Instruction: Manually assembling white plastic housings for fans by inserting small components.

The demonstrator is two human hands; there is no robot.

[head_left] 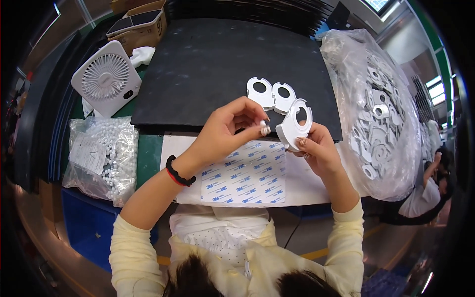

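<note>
My right hand (316, 147) grips a white plastic part with a ring-shaped top (296, 129), held tilted above the front edge of the black foam board (222, 69). Close by on its left, my left hand (236, 126) pinches a small white piece (265, 128) between thumb and fingers; the two are apart. Just beyond the hands, two more white ring-topped parts (261, 94) lie side by side on the board. Under my hands is a sheet of backing paper with blue print (242, 178), resting on a white surface.
At the left, a clear bag of small white pieces (106, 158) sits below a white fan (107, 79). A cardboard box (143, 32) stands at the back left. On the right is a large clear bag of white plastic parts (378, 119). Another person (428, 190) sits at the far right.
</note>
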